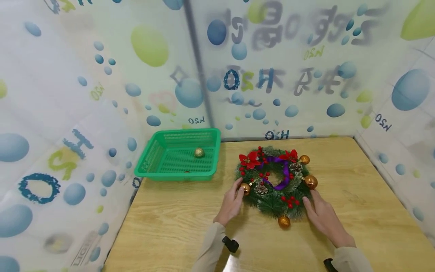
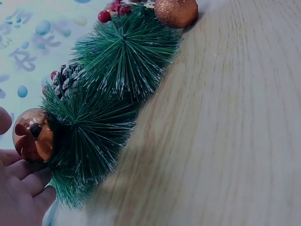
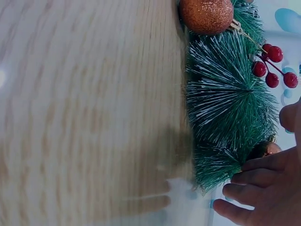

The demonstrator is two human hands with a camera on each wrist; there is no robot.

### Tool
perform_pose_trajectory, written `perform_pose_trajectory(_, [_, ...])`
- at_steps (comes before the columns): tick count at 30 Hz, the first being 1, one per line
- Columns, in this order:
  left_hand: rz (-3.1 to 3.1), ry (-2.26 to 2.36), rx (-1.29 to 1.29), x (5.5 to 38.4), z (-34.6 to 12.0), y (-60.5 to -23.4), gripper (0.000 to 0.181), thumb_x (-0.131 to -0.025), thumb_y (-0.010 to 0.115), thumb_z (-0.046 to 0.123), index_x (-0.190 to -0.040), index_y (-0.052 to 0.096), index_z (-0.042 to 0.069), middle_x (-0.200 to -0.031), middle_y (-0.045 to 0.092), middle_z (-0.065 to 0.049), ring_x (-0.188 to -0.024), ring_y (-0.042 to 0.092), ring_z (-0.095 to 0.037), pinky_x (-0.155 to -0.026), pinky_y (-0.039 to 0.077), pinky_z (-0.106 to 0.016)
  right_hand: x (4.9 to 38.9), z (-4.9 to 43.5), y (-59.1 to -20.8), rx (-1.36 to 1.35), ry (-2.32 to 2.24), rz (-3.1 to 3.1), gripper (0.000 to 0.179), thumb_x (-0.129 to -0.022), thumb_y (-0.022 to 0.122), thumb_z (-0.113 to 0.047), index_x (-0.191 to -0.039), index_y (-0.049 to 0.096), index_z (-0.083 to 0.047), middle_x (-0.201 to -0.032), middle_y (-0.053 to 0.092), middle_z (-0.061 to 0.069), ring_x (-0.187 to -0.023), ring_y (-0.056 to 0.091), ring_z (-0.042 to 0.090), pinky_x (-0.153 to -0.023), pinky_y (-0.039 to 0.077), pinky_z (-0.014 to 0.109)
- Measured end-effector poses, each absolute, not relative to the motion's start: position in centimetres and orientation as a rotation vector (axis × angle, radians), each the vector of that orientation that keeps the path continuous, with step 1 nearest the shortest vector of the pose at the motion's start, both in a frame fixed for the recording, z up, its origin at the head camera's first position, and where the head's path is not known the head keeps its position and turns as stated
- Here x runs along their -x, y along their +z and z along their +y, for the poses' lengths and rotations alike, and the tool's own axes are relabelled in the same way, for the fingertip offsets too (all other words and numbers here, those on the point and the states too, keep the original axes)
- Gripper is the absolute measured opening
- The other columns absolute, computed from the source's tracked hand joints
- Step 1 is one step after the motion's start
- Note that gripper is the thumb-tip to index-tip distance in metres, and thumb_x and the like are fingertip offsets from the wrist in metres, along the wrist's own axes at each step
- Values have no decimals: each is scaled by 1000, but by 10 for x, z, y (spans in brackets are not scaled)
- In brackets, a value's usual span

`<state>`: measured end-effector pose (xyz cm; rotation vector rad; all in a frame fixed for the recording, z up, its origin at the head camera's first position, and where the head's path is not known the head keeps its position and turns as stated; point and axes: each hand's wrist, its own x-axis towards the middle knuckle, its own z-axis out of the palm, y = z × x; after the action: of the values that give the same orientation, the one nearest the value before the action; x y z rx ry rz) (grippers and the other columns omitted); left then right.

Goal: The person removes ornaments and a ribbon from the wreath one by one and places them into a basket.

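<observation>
A green Christmas wreath [image 1: 272, 206] lies on the table, with red poinsettias [image 1: 249, 160], red berries, pine cones and a purple ribbon [image 1: 287, 173] on it. My left hand [image 1: 232, 204] is at its left side, fingers stretched beside a shiny copper bauble [image 2: 34, 135], thumb apart from them. At the right side, my right hand [image 1: 324, 217] reaches along the edge with fingers nearly straight, fingertips by another shiny bauble [image 1: 310, 181]. A glittery copper bauble [image 1: 284, 221] sits at the wreath's near edge, between the hands.
A green plastic basket [image 1: 180, 176] stands at the table's back left, holding a gold glitter ball [image 1: 199, 152] and a small red thing near its front wall. Behind the wooden table [image 1: 170, 211] hangs a bubble-printed curtain [image 1: 289, 94], which also closes off both sides.
</observation>
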<state>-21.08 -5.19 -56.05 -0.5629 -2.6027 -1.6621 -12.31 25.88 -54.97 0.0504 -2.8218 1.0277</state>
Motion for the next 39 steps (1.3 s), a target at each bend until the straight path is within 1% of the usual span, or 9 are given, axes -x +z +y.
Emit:
perform_pose_trajectory(9, [-2660,-1643,599,213,-54,-558,50,-111,38,31,-155,39,6,-157,46,-16,-144,44,-35,-117,39,-53,121,259,-552,-62,1025,-2838,71,-111,38,-36,-148,25,23,-151,28,46,-134,35,64,-108,36,73])
perform_pose_trajectory(13, [-2663,-1637,599,214,-54,-556,50,-111,38,30,-155,39,7,-156,46,-17,-143,45,-35,-116,40,-54,120,259,-554,-71,1020,-2813,69,-110,40,-34,-148,26,22,-149,31,46,-132,39,64,-106,38,72])
perform_pose_trajectory(19, [-2669,-1653,597,217,-54,-556,49,-111,39,30,-155,39,7,-157,46,-15,-144,45,-32,-118,40,-50,118,258,-556,-82,997,-2788,66,-110,42,-31,-148,27,22,-146,35,47,-129,42,64,-104,40,72])
perform_pose_trajectory(25, [-2630,-1700,588,223,-54,-556,48,-110,41,26,-154,41,4,-155,48,-17,-143,46,-33,-119,40,-49,113,253,-555,-88,990,-2775,66,-109,44,-30,-150,27,19,-144,38,47,-127,45,63,-101,42,72])
perform_pose_trajectory(32, [-2638,-1709,558,226,-55,-556,48,-110,41,27,-153,42,8,-154,48,-16,-141,48,-33,-118,40,-50,109,253,-557,-99,976,-2716,58,-107,48,-23,-146,36,19,-133,50,46,-117,55,62,-95,47,72])
perform_pose_trajectory(35, [-2620,-1737,560,226,-55,-556,48,-110,42,27,-153,43,7,-155,47,-16,-142,47,-34,-119,39,-50,107,255,-557,-87,980,-2723,59,-107,49,-24,-147,36,18,-137,48,45,-119,53,62,-97,46,72])
perform_pose_trajectory(39, [-2569,-1760,544,224,-55,-556,48,-109,46,24,-151,43,2,-156,45,-18,-145,43,-35,-121,37,-47,106,255,-555,-96,983,-2720,62,-108,49,-24,-149,32,18,-146,41,42,-126,47,62,-101,43,72])
